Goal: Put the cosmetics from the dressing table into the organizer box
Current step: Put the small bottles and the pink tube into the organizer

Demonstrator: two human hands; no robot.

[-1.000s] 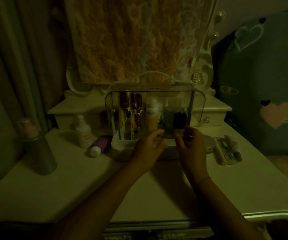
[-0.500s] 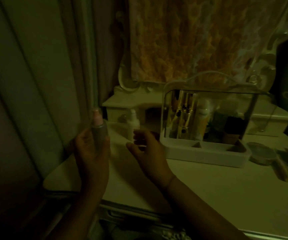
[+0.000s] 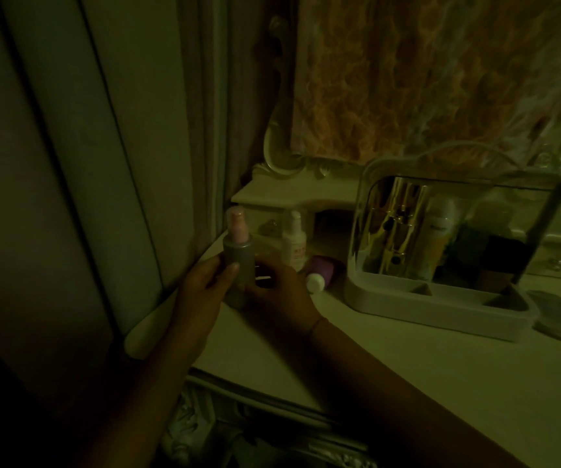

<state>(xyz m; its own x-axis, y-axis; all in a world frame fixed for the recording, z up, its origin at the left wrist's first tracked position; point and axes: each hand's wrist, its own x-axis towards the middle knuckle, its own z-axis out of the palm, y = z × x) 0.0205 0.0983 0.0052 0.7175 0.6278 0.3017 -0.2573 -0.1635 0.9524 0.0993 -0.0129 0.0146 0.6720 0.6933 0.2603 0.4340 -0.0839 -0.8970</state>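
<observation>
A grey spray bottle (image 3: 238,255) with a pink pump under a clear cap stands upright at the dressing table's left edge. My left hand (image 3: 201,288) grips its body, thumb across the front. My right hand (image 3: 281,292) curls round the bottle's lower right side. The white organizer box (image 3: 441,298) with a raised clear lid sits to the right, holding gold tubes, a white bottle and dark jars. A small white pump bottle (image 3: 294,243) stands behind my right hand. A purple bottle (image 3: 319,271) with a white cap lies on its side beside it.
Curtains (image 3: 86,163) hang close on the left, touching the table edge. A mirror frame with patterned cloth (image 3: 424,79) rises behind. A round compact (image 3: 559,312) lies at the far right of the white tabletop (image 3: 407,366).
The view swung left from the organizer. My left hand took the grey spray bottle, and my right hand, apart from it half a second ago, has closed on its right side.
</observation>
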